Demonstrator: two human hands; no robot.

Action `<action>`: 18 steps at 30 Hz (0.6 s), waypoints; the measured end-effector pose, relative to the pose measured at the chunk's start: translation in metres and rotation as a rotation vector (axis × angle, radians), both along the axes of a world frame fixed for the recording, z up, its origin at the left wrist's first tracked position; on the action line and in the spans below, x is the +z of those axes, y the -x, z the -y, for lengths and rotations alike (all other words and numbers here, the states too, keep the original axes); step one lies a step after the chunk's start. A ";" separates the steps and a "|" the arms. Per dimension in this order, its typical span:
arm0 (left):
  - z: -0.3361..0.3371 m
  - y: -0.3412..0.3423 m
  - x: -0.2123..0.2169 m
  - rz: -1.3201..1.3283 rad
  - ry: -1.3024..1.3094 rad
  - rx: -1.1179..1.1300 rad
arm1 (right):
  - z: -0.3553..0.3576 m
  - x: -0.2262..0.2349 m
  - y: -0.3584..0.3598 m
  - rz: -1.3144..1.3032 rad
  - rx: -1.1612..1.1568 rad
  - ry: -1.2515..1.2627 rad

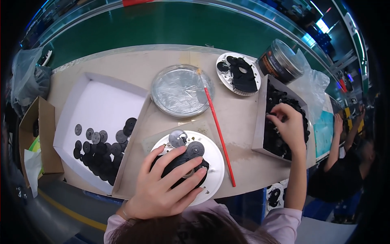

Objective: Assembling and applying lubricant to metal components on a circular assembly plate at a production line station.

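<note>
A white round base (pixel 215 162) carrying black gears and a black housing lies at the near middle of the table. Across it rests my left hand (pixel 166 183), fingers spread over the black housing and close to a dark toothed gear (pixel 195 149). A clear disc-shaped piece (pixel 177 138) sits at the far side of the base. My right hand (pixel 287 124) is over a grey box (pixel 260 130) heaped with small black parts (pixel 280 142). Its thumb and forefinger pinch a small black part, mostly hidden by the fingertips.
At left stands a white open box (pixel 101 93) with loose black gears; beside it is a brown carton (pixel 44 142). A red-handled brush (pixel 217 126) leans on a round, film-covered tin (pixel 178 91). Another gear assembly (pixel 239 75) and a tub (pixel 280 61) stand behind. A co-worker's arm (pixel 335 140) shows at right.
</note>
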State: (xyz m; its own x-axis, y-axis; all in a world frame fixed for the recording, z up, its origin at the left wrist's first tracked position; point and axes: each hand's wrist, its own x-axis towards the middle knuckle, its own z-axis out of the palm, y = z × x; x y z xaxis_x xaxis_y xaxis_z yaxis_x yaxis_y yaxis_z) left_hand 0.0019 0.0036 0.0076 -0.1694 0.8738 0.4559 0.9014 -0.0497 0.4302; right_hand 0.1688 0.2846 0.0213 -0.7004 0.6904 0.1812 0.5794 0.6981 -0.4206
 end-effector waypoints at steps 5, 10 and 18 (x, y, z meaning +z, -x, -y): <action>-0.001 0.000 -0.004 -0.023 -0.013 -0.006 | 0.032 0.025 0.008 -0.307 -0.080 0.209; 0.002 0.001 -0.005 -0.030 -0.040 0.009 | 0.089 0.038 0.041 -0.217 0.178 0.777; 0.001 -0.003 -0.011 -0.003 -0.106 0.049 | 0.079 0.021 0.078 0.161 0.217 1.376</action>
State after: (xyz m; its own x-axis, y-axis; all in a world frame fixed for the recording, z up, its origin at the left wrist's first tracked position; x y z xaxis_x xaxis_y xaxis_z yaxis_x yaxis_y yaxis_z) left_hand 0.0047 0.0026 -0.0034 -0.2092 0.8115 0.5456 0.9052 -0.0504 0.4220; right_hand 0.0911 0.2057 0.0424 -0.7627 0.1235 -0.6349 0.6212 -0.1333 -0.7722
